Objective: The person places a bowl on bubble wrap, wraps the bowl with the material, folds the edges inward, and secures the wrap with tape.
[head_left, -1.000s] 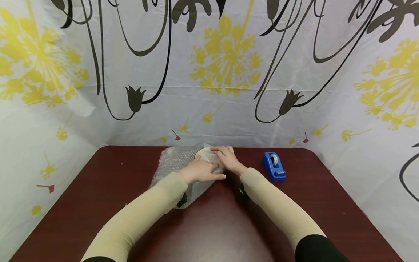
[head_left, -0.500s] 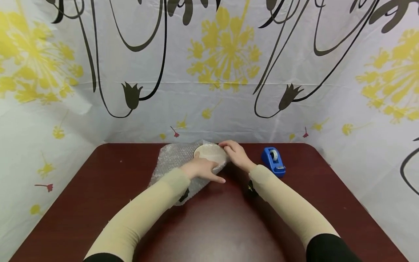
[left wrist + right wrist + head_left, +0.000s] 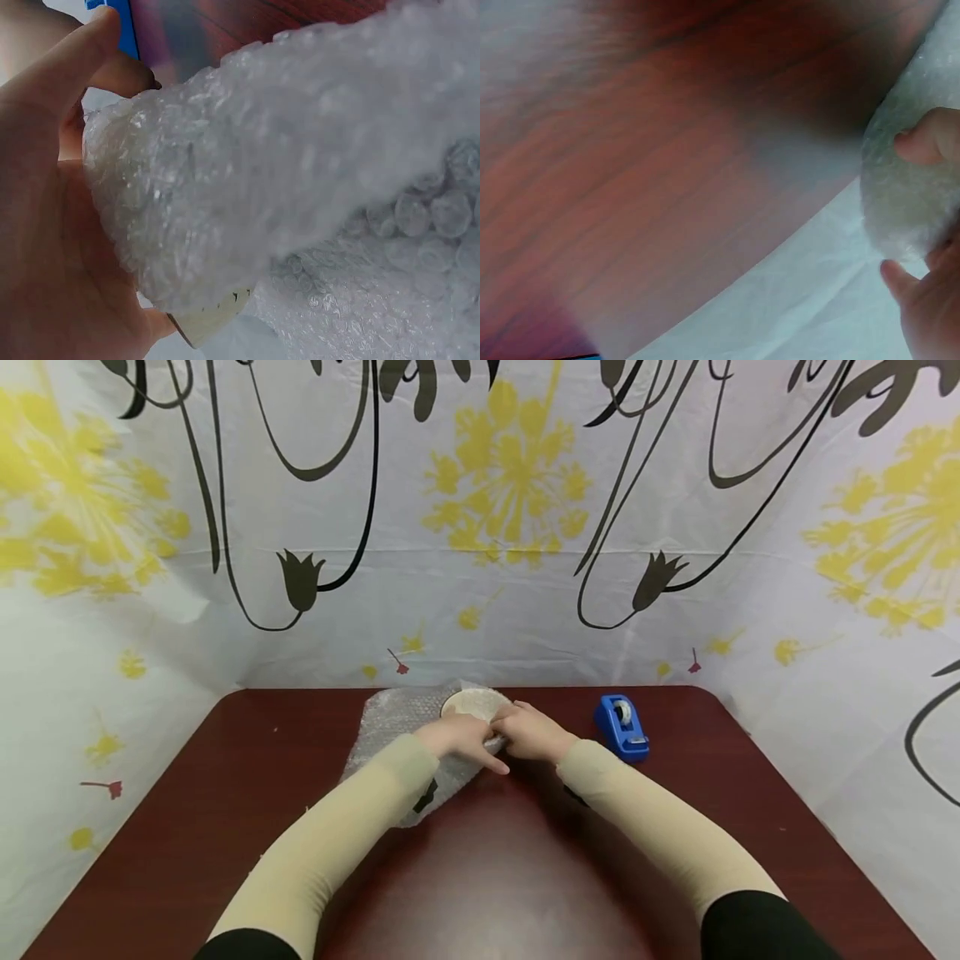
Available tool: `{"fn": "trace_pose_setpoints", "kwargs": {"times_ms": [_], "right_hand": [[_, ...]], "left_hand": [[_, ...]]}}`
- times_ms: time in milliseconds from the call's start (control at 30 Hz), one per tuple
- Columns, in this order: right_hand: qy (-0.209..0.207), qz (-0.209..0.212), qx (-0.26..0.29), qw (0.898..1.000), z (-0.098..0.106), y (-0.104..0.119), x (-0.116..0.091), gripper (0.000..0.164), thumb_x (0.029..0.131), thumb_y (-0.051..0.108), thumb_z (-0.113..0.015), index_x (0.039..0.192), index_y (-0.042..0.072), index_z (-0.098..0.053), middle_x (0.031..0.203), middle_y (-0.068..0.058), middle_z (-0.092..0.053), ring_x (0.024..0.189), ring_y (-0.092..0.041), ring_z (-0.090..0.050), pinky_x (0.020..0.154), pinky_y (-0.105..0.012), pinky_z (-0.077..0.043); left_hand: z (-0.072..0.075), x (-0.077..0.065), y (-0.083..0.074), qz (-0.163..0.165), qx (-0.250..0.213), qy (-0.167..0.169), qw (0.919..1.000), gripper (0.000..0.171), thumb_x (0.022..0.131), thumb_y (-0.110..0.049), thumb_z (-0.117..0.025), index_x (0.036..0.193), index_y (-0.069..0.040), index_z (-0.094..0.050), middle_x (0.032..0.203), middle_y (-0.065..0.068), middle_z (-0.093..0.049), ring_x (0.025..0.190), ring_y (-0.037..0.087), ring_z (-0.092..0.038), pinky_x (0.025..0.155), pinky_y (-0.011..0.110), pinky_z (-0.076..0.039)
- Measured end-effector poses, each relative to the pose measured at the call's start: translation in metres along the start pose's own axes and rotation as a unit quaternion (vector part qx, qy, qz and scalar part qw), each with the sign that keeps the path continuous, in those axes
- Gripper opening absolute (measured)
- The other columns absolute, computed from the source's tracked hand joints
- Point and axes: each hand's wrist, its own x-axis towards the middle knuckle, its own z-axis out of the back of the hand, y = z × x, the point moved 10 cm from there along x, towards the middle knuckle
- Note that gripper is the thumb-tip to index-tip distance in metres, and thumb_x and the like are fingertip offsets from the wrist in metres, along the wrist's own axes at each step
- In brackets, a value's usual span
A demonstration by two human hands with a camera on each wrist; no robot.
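Note:
A round cream disc (image 3: 476,700) with a thin dark edge lies on a sheet of bubble wrap (image 3: 393,714), partly covered by it. Across the disc's near side rests my left hand (image 3: 459,739), its thumb stretched away to the right. In the left wrist view the palm (image 3: 67,262) is against the wrap and a strip of the disc (image 3: 210,319) peeks out below. My right hand (image 3: 536,733) holds the disc's right edge through the wrap, close beside the left hand. The right wrist view shows its thumb (image 3: 930,141) on the wrap; some fingers are hidden.
A blue tape dispenser (image 3: 622,727) with a roll in it stands right of the wrap on the dark red table (image 3: 480,877). A patterned curtain (image 3: 480,635) hangs right behind the table's far edge. More bubble wrap lies under the left forearm.
The right hand shifts right along the disc's edge, then comes back left and nearer, its fingers more curled. The left hand stays on the disc, and less of the disc shows now.

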Motion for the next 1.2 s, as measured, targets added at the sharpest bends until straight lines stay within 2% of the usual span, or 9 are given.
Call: {"fn": "trace_pose_setpoints", "kwargs": {"times_ms": [100,200,300,367,433,533,733,933,1200], "right_hand": [[0.020,-0.008,-0.005,1.000,-0.006,0.001,0.003,0.024,0.082,0.000,-0.070,0.100,0.014,-0.076,0.102,0.000,-0.069,0.102,-0.018,-0.062,0.103,-0.054,-0.037],[0.044,-0.018,-0.002,0.999,-0.011,0.002,0.006,0.022,0.084,0.002,-0.069,0.100,0.016,-0.076,0.103,0.001,-0.070,0.101,-0.017,-0.062,0.095,-0.049,-0.043],[0.071,-0.037,0.005,0.997,-0.014,0.002,0.007,0.025,0.085,0.001,-0.068,0.103,0.017,-0.075,0.108,0.000,-0.069,0.104,-0.018,-0.061,0.088,-0.048,-0.046],[0.087,-0.050,0.001,0.995,-0.016,0.000,0.007,0.030,0.084,-0.001,-0.067,0.107,0.017,-0.075,0.112,0.000,-0.068,0.108,-0.019,-0.060,0.086,-0.048,-0.047],[0.102,-0.064,-0.003,0.993,-0.018,-0.002,0.007,0.038,0.083,-0.004,-0.064,0.111,0.019,-0.074,0.117,0.002,-0.067,0.113,-0.019,-0.058,0.087,-0.047,-0.047],[0.114,-0.074,-0.006,0.991,-0.019,-0.003,0.008,0.044,0.082,-0.008,-0.060,0.113,0.020,-0.074,0.118,0.004,-0.067,0.116,-0.019,-0.056,0.088,-0.048,-0.047],[0.125,-0.086,0.006,0.988,-0.022,-0.002,0.007,0.043,0.083,-0.009,-0.058,0.109,0.021,-0.074,0.117,0.004,-0.067,0.114,-0.021,-0.056,0.089,-0.051,-0.047],[0.114,-0.080,-0.024,0.990,-0.019,0.000,0.007,0.039,0.082,-0.008,-0.060,0.104,0.021,-0.074,0.114,0.007,-0.067,0.111,-0.019,-0.056,0.085,-0.048,-0.048],[0.093,-0.071,-0.051,0.992,-0.011,0.001,0.007,0.035,0.080,-0.007,-0.061,0.096,0.021,-0.074,0.108,0.007,-0.068,0.104,-0.018,-0.057,0.075,-0.043,-0.049]], "left_hand": [[-0.003,0.001,-0.001,-0.012,-0.038,0.013,0.9991,0.048,0.083,-0.057,-0.068,0.097,-0.012,-0.066,0.081,-0.004,-0.058,0.073,0.011,-0.053,0.070,0.028,-0.044],[-0.002,-0.003,0.002,-0.035,-0.077,0.026,0.9961,0.044,0.085,-0.051,-0.070,0.072,-0.014,-0.051,0.063,-0.007,-0.038,0.057,0.008,-0.035,0.057,0.025,-0.034],[0.008,-0.009,0.012,-0.054,-0.125,0.015,0.9906,0.036,0.088,-0.048,-0.067,0.078,-0.013,-0.062,0.066,-0.007,-0.050,0.059,0.007,-0.042,0.060,0.024,-0.041],[0.023,-0.013,0.026,-0.057,-0.145,-0.017,0.9876,0.038,0.092,-0.045,-0.062,0.099,-0.009,-0.072,0.086,0.000,-0.066,0.076,0.012,-0.058,0.072,0.029,-0.050],[0.037,-0.018,0.050,-0.028,-0.177,-0.060,0.9820,0.046,0.095,-0.044,-0.058,0.122,-0.008,-0.068,0.114,0.008,-0.067,0.101,0.022,-0.062,0.087,0.040,-0.050],[0.051,-0.028,0.096,0.043,-0.210,-0.131,0.9680,0.052,0.099,-0.042,-0.053,0.132,-0.003,-0.059,0.134,0.016,-0.056,0.122,0.033,-0.052,0.099,0.049,-0.044],[0.030,-0.047,0.164,0.178,-0.244,-0.177,0.9368,0.064,0.101,-0.037,-0.048,0.147,0.005,-0.035,0.148,0.026,-0.036,0.133,0.043,-0.037,0.104,0.055,-0.036],[0.012,-0.055,0.192,0.256,-0.238,-0.159,0.9233,0.073,0.098,-0.041,-0.048,0.151,0.004,-0.025,0.149,0.030,-0.030,0.131,0.050,-0.033,0.104,0.062,-0.030],[0.022,-0.052,0.200,0.271,-0.258,-0.197,0.9062,0.072,0.096,-0.040,-0.052,0.150,0.002,-0.028,0.149,0.027,-0.033,0.133,0.050,-0.028,0.108,0.067,-0.007]]}}
